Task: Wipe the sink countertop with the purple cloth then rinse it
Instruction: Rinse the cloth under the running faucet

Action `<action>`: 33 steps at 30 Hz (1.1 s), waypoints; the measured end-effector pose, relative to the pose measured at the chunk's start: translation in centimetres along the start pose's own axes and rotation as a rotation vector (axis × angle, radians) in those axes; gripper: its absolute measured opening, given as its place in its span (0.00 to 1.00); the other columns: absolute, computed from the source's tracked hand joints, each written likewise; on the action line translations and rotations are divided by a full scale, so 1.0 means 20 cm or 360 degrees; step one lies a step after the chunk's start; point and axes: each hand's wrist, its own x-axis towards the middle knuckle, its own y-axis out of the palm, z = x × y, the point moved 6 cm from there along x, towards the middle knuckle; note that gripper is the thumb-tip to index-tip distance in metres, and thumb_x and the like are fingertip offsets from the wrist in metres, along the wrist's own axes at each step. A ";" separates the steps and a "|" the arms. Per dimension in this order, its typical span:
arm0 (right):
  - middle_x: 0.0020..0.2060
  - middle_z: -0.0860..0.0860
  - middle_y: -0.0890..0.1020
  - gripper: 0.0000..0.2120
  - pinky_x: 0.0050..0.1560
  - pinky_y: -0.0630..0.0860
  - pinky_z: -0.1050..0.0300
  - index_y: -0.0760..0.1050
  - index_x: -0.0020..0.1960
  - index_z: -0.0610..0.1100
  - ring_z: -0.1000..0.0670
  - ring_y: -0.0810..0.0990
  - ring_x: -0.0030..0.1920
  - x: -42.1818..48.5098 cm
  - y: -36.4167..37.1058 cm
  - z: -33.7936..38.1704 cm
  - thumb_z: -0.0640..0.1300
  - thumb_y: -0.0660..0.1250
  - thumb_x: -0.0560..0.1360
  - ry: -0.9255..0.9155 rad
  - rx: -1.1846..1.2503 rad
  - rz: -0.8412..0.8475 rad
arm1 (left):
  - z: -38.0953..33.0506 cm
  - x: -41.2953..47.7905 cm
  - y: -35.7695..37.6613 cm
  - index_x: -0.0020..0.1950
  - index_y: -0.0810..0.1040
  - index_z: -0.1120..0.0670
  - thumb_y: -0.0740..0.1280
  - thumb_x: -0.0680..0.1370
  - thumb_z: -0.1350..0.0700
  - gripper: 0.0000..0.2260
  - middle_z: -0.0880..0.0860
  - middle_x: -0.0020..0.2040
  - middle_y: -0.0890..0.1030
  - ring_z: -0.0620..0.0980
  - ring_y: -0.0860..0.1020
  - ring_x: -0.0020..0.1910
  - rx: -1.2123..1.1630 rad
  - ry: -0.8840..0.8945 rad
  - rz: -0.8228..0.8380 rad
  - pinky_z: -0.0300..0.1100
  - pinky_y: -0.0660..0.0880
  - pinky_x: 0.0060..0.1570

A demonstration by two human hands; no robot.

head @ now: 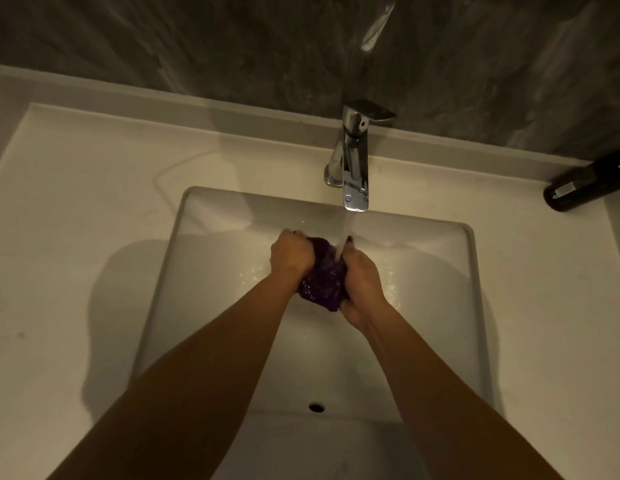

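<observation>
The purple cloth (324, 280) is bunched into a wet ball over the white sink basin (204, 289). My left hand (292, 255) grips its left side and my right hand (363, 284) grips its right side, both closed on it. Water runs from the chrome faucet (353, 168) in a stream (346, 233) that lands on the top of the cloth between my hands. The pale countertop (76, 237) surrounds the basin; part of the cloth is hidden by my fingers.
A dark bottle (585, 183) lies on its side on the counter at the far right. A dark marbled wall (232, 46) rises behind the raised back ledge. The overflow hole (316, 407) sits in the basin's near wall.
</observation>
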 end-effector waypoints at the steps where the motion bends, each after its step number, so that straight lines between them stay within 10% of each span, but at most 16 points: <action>1: 0.56 0.36 0.85 0.15 0.53 0.84 0.35 0.77 0.61 0.36 0.36 0.86 0.54 0.01 -0.03 -0.01 0.47 0.60 0.84 -0.0012 -0.0007 -0.0051 | 0.01 -0.02 -0.01 0.61 0.74 0.60 0.56 0.83 0.58 0.11 0.61 0.54 0.80 0.60 0.79 0.52 -0.0031 0.0023 -0.0005 0.49 0.74 0.48; 8: 0.45 0.44 0.87 0.16 0.48 0.83 0.50 0.85 0.53 0.41 0.46 0.88 0.44 0.04 0.00 -0.08 0.54 0.68 0.80 0.0419 0.0455 0.0204 | -0.14 -0.40 0.10 0.50 0.73 0.53 0.64 0.82 0.48 0.09 0.49 0.42 0.79 0.45 0.78 0.38 0.0015 0.0618 0.0156 0.37 0.71 0.38; 12: 0.38 0.49 0.84 0.22 0.46 0.82 0.57 0.84 0.44 0.44 0.51 0.85 0.40 0.04 0.09 -0.03 0.49 0.87 0.55 0.0365 0.0666 0.0471 | -0.21 -0.39 0.12 0.53 0.78 0.53 0.62 0.81 0.43 0.14 0.52 0.48 0.80 0.51 0.80 0.46 0.0505 0.0788 -0.0120 0.43 0.71 0.43; 18: 0.42 0.45 0.85 0.14 0.52 0.79 0.51 0.81 0.51 0.42 0.46 0.85 0.45 0.01 0.11 -0.01 0.51 0.64 0.80 0.0647 0.0231 0.0333 | -0.24 -0.23 0.09 0.39 0.76 0.50 0.61 0.81 0.45 0.14 0.48 0.34 0.77 0.52 0.78 0.36 0.0430 0.0691 -0.0100 0.44 0.73 0.38; 23: 0.40 0.41 0.86 0.12 0.46 0.84 0.49 0.83 0.45 0.40 0.43 0.87 0.41 0.04 0.05 0.02 0.47 0.67 0.77 0.0376 -0.0233 0.0148 | -0.17 -0.03 0.09 0.29 0.71 0.54 0.58 0.83 0.42 0.26 0.54 0.29 0.76 0.53 0.76 0.31 0.0117 0.0372 0.0149 0.43 0.68 0.37; 27: 0.50 0.40 0.87 0.14 0.52 0.85 0.43 0.81 0.55 0.42 0.41 0.88 0.49 0.07 -0.07 0.06 0.51 0.62 0.83 -0.0134 -0.0498 -0.0066 | -0.05 0.03 0.11 0.37 0.74 0.57 0.57 0.82 0.37 0.26 0.56 0.36 0.78 0.58 0.78 0.43 0.0247 0.0156 0.0289 0.48 0.70 0.43; 33: 0.55 0.44 0.84 0.14 0.48 0.85 0.40 0.75 0.63 0.48 0.41 0.86 0.53 0.14 -0.15 -0.12 0.53 0.59 0.84 0.0344 0.0072 -0.0067 | -0.14 -0.18 0.15 0.52 0.73 0.58 0.66 0.79 0.55 0.07 0.57 0.45 0.80 0.56 0.80 0.44 0.0042 0.0432 0.0276 0.45 0.75 0.39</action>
